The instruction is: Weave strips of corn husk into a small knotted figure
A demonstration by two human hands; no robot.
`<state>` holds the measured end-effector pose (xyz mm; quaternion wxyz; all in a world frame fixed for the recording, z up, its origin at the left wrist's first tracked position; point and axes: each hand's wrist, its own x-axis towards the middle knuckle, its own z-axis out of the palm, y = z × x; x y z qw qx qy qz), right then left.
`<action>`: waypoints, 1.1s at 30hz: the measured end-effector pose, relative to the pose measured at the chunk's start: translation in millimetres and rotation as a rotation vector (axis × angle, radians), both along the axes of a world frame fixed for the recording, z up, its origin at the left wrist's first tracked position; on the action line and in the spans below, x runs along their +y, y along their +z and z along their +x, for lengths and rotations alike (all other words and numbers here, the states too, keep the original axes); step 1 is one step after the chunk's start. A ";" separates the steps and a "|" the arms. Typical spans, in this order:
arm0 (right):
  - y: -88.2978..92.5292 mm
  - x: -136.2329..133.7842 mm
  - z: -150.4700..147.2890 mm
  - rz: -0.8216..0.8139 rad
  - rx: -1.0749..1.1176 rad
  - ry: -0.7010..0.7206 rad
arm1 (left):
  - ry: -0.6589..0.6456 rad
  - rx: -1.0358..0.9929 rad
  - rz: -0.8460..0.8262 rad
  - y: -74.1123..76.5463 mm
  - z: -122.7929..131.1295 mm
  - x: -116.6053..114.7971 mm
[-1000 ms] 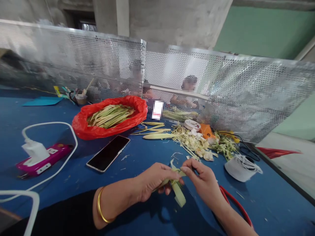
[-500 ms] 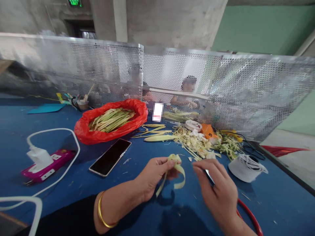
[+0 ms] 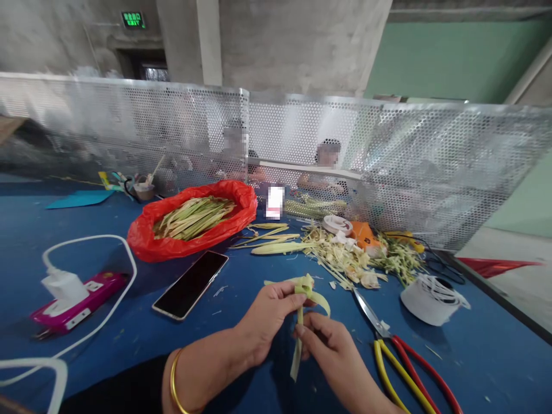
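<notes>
Between thumb and fingers, my left hand [image 3: 276,310] pinches a pale green leaf strip [image 3: 305,283] folded into a small knot-like shape. One end of the strip curls out to the right, and another hangs down. My right hand [image 3: 330,342] grips that hanging end just below the left fingertips. To the right of my right hand lie scissors [image 3: 383,333] with one red and one yellow handle, their blades pointing at the pile of plant scraps [image 3: 340,253]. A dark-screened phone [image 3: 192,284] rests left of my hands.
A red plastic bag [image 3: 133,230] holds long dried leaves [image 3: 194,215]. Nearby are a purple power strip [image 3: 81,302] with a white cable, a white roll [image 3: 431,299], an orange packet [image 3: 363,234] and loose leaves [image 3: 280,247]. People sit behind the perforated metal screen [image 3: 172,123].
My right hand has let go of the scissors, which now lie on the table. It has moved left and taken hold of the strip's hanging end. The left hand keeps its pinch.
</notes>
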<state>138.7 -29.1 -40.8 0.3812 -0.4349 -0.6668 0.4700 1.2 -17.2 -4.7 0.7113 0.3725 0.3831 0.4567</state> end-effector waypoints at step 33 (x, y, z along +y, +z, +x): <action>15.8 1.9 21.7 0.243 -0.266 -0.064 | 0.125 0.283 0.152 2.2 -2.3 3.7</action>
